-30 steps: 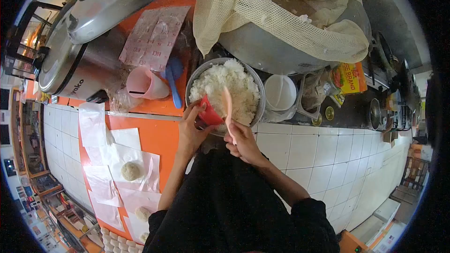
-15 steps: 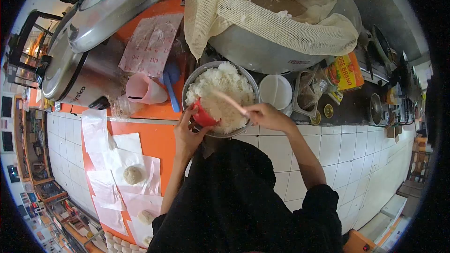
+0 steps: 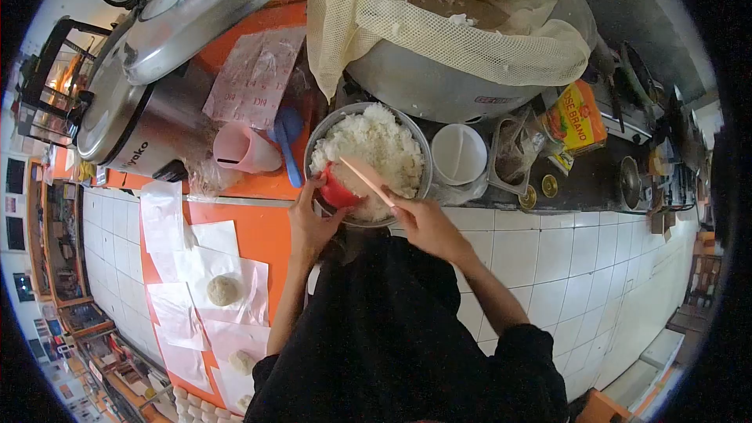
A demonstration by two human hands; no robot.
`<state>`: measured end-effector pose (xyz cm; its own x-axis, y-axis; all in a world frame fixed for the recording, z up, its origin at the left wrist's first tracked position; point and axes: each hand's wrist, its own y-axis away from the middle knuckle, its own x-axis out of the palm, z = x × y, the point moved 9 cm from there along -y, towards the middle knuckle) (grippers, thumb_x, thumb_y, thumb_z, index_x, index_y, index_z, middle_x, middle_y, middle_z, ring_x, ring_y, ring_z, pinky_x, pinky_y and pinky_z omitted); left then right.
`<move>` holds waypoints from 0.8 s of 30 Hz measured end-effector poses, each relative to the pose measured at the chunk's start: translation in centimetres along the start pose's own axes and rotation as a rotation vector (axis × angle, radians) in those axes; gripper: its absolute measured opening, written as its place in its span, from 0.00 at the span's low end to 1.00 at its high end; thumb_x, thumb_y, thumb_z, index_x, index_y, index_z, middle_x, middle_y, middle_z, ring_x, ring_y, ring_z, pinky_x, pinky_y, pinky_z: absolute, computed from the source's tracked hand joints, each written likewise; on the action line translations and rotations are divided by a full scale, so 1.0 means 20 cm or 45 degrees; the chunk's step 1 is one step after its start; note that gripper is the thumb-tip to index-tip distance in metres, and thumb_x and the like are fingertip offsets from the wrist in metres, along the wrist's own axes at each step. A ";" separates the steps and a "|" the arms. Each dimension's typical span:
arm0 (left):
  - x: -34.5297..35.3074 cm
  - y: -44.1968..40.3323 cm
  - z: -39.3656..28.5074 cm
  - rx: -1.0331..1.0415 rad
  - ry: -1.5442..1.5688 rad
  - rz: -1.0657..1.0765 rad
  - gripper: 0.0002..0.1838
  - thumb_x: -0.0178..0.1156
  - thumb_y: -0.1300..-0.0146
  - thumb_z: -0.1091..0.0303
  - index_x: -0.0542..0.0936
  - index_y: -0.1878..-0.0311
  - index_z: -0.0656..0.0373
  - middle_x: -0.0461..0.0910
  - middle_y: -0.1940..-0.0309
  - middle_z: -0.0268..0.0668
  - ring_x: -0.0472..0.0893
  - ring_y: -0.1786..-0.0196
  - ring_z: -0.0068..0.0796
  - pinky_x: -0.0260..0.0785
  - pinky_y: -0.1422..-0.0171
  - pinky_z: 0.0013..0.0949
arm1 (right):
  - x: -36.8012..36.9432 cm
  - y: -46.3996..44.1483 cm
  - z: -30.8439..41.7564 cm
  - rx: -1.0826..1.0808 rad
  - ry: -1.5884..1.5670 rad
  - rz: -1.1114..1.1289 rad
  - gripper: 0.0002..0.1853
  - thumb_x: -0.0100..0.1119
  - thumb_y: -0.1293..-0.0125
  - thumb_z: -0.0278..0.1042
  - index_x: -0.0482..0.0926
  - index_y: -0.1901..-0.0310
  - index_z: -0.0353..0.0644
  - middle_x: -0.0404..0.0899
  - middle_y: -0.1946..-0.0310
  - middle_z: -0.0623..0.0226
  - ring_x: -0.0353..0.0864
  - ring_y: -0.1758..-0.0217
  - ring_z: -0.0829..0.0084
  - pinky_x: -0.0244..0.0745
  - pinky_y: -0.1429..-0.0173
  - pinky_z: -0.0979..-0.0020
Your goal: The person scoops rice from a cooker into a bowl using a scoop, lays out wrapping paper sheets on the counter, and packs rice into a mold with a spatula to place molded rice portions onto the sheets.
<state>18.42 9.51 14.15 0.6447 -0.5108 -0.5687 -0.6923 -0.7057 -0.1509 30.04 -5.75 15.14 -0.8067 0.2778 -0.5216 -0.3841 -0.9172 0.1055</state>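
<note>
A round metal pot point(image 3: 428, 164) full of white rice point(image 3: 376, 137) stands in front of my body. My left hand point(image 3: 310, 223) is wrapped round a red cup point(image 3: 338, 188), which is tilted at the pot's lower left side with rice at its mouth. In my right hand point(image 3: 427, 225) is a pale pink spatula point(image 3: 366, 176), its blade lying over the red cup and the rice. To the left, white paper sheets point(image 3: 166, 223) cover part of an orange surface, with a round rice portion point(image 3: 223, 291) on one and another point(image 3: 241, 361) lower down.
A large pot point(image 3: 446, 82) draped with mesh cloth point(image 3: 470, 43) stands behind the rice. A pink cup point(image 3: 247, 149), a blue scoop point(image 3: 288, 145) and a metal rice cooker point(image 3: 149, 125) are at the left. On the right are a white tub point(image 3: 458, 154) and a yellow packet point(image 3: 578, 119).
My right hand first moved right and up with the spatula, then back left and down, bringing the blade over the red cup. My left hand still holds the cup, now slightly further left.
</note>
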 end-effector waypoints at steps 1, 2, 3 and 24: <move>0.00 0.01 0.01 -0.041 0.007 0.012 0.30 0.75 0.63 0.67 0.72 0.55 0.61 0.75 0.50 0.52 0.77 0.48 0.48 0.72 0.47 0.39 | 0.01 0.03 0.05 0.046 0.011 -0.057 0.18 0.49 0.36 0.30 0.71 0.44 0.41 0.76 0.71 0.44 0.78 0.67 0.48 0.71 0.64 0.56; 0.00 0.01 -0.02 0.013 -0.029 0.010 0.30 0.76 0.63 0.67 0.71 0.55 0.61 0.76 0.50 0.50 0.78 0.50 0.45 0.73 0.48 0.38 | 0.07 0.05 0.06 0.043 0.054 -0.098 0.19 0.49 0.37 0.30 0.70 0.43 0.41 0.76 0.72 0.44 0.78 0.67 0.47 0.71 0.64 0.55; 0.00 0.01 -0.05 0.074 -0.063 0.008 0.30 0.76 0.63 0.67 0.71 0.55 0.61 0.76 0.50 0.48 0.79 0.51 0.41 0.73 0.49 0.37 | 0.14 0.06 0.04 0.040 0.099 -0.145 0.20 0.49 0.37 0.30 0.70 0.42 0.42 0.76 0.73 0.44 0.78 0.67 0.47 0.72 0.64 0.54; 0.06 0.00 0.06 0.312 -0.107 0.102 0.49 0.74 0.68 0.74 0.63 0.37 0.61 0.66 0.40 0.49 0.71 0.43 0.47 0.71 0.45 0.44 | -0.06 -0.13 -0.10 -0.102 -0.004 0.091 0.06 0.52 0.44 0.28 0.76 0.72 0.35 0.75 0.81 0.53 0.72 0.79 0.65 0.65 0.71 0.63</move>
<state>18.77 9.47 12.38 0.5625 -0.5107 -0.6502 -0.8045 -0.5197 -0.2877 32.77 -4.28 13.81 -0.8323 0.2114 -0.5124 -0.2883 -0.9546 0.0745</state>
